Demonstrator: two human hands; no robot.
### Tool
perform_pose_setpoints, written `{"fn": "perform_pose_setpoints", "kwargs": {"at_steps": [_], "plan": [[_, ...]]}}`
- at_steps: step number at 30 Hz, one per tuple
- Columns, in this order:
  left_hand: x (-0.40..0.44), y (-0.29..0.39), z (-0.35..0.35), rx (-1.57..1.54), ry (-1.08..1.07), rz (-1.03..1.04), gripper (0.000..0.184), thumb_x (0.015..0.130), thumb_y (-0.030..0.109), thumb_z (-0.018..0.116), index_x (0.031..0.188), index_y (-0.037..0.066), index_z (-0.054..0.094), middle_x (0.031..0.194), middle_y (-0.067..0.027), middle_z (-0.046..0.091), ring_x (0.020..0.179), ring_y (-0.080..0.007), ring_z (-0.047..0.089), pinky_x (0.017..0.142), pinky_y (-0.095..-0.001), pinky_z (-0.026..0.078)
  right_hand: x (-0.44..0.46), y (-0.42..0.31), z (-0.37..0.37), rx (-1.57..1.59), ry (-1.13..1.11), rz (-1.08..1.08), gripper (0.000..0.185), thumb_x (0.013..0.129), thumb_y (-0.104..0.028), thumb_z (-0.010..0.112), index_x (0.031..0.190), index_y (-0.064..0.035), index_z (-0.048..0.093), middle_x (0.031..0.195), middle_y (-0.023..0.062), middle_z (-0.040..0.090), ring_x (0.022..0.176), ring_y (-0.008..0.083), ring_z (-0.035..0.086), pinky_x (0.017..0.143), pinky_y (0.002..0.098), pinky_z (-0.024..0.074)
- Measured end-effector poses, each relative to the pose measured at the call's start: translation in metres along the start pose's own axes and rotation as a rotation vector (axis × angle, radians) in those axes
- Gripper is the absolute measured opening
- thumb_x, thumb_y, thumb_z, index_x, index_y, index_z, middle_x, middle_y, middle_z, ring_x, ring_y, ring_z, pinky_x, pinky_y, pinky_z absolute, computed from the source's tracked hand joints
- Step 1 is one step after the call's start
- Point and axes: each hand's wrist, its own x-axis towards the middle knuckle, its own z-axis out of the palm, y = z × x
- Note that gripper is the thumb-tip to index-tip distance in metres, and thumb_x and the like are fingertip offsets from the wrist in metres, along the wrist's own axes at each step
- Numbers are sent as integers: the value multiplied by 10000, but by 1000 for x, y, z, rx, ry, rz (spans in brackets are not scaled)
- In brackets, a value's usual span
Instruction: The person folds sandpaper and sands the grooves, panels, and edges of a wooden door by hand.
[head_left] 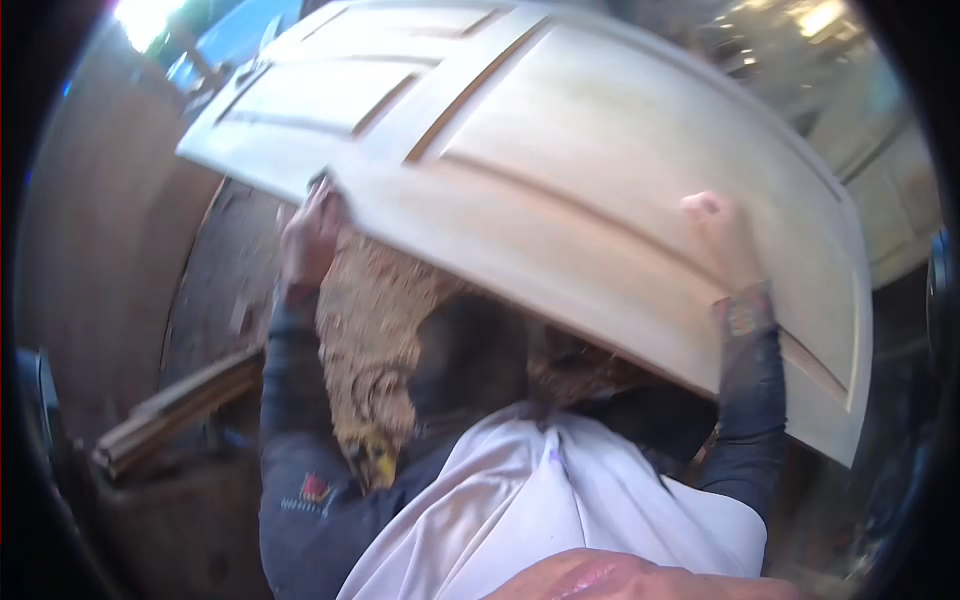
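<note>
Had the left hand (312, 240) curled at the near edge of the pale panelled door (640, 120), slanting across the front of the body; could not tell firm grip from light touch. Had the right hand (712, 215) bunched over the face, too blurred to tell how closed or whether holding anything. Seemed best to steady the edge, pressing lightly and evenly. Could make out no container or contents.

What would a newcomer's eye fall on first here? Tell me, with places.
First, the large pale panelled door, slanting across the upper middle and right of the view. Next, the person's own hands: the left hand at the door's near edge, the blurred right hand over its right part. Then the glaring light near the upper left corner.
</note>
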Motion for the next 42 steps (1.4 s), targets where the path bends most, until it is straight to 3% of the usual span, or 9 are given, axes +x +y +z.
{"fn": "perform_pose_setpoints", "kwargs": {"at_steps": [4,10,14,19,22,30,34,38,42], "plan": [[-12,71,20,148,-207,287,316,938,218,454,1196,133,618,1294,-63,564,1219,-212,522,1095,-575,161,5,-11,-4,-174,18,-22,332,820,-372,632,768,-46,661,597,135,576,564,245,575,571,352,442],[-81,220,48,-134,-437,677,373,867,168,500,1230,143,581,1348,-32,521,1278,-173,453,1110,-565,100,1,-8,-4,-123,-31,31,346,832,-393,625,821,-53,690,622,102,602,574,224,579,579,341,444],[-63,197,41,-66,-391,494,355,901,201,464,1230,133,578,1351,-31,518,1285,-176,444,1111,-547,133,1,-1,-15,-24,-126,118,366,838,-403,622,838,-43,689,613,92,589,581,190,568,586,337,441],[17,1,36,147,-94,-123,422,971,326,352,1286,118,543,1372,-53,491,1298,-210,429,1102,-544,184,0,-3,-13,-89,-103,16,375,838,-402,613,834,-34,682,619,126,584,598,226,570,600,352,437],[35,16,18,385,-219,-287,417,965,332,365,1278,127,549,1372,-54,489,1290,-215,437,1097,-550,193,1,-5,-14,-141,-109,-17,387,835,-410,607,828,-30,680,626,147,582,600,256,567,605,366,435],[-95,234,61,-5,-267,453,333,927,223,472,1213,105,596,1340,-75,520,1275,-212,455,1106,-533,172,-1,-2,-14,-121,-82,-50,402,828,-424,608,813,-27,674,627,157,579,598,269,566,606,376,435],[-66,199,44,-36,-334,353,363,926,223,446,1255,122,564,1358,-53,509,1288,-191,443,1108,-534,158,-4,-9,-18,-118,-108,-12,378,835,-406,619,846,-33,680,636,132,589,594,225,559,606,346,438],[10,65,42,237,-180,-98,419,970,340,350,1283,137,542,1379,-27,484,1304,-207,418,1097,-537,212,-3,-7,-17,-163,-119,-33,366,837,-392,623,865,-31,681,641,131,590,595,215,557,610,334,442],[60,-16,30,349,-227,-338,466,959,396,355,1273,105,538,1146,-205,613,1046,-350,604,1017,-573,301,-3,-5,-16,-139,-104,-65,356,833,-381,626,861,-31,681,645,140,590,591,225,557,606,334,440]]}}
